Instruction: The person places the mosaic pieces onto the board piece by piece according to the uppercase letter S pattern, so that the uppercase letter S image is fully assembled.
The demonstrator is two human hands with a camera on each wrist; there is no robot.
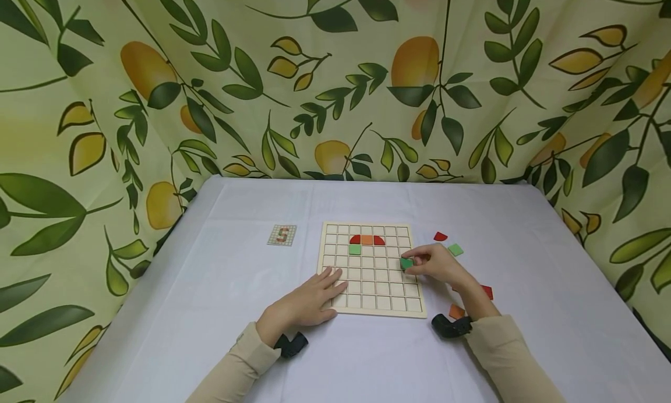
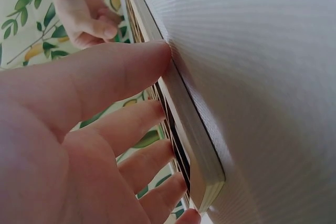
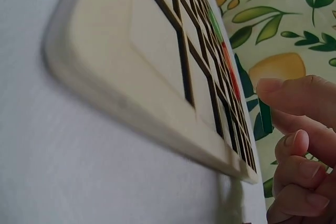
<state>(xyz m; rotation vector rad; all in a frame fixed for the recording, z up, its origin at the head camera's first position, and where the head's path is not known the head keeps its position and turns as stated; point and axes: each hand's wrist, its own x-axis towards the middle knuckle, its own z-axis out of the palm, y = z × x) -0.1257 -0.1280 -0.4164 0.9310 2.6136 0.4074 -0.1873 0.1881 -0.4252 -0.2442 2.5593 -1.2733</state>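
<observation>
A wooden grid board (image 1: pixel 377 303) lies on the table. Near its top sit two red quarter-round tiles (image 1: pixel 355 239) with an orange square tile (image 1: pixel 367 240) between them, and below the left one a light green square tile (image 1: pixel 355 250). My right hand (image 1: pixel 435 263) pinches a dark green tile (image 1: pixel 406 264) between thumb and fingers over the board's right edge; in the right wrist view this green tile (image 3: pixel 265 116) is seen edge-on. My left hand (image 1: pixel 309 298) rests with spread fingers on the board's lower left, its thumb (image 2: pixel 142 64) against the front edge.
Left of the board lies a small pattern card (image 1: pixel 282 235) with an S-like figure. Loose tiles lie to the right: a red one (image 1: pixel 440 236), a light green one (image 1: pixel 455 250), an orange one (image 1: pixel 456 311) and a red one (image 1: pixel 488 292) partly behind the right forearm.
</observation>
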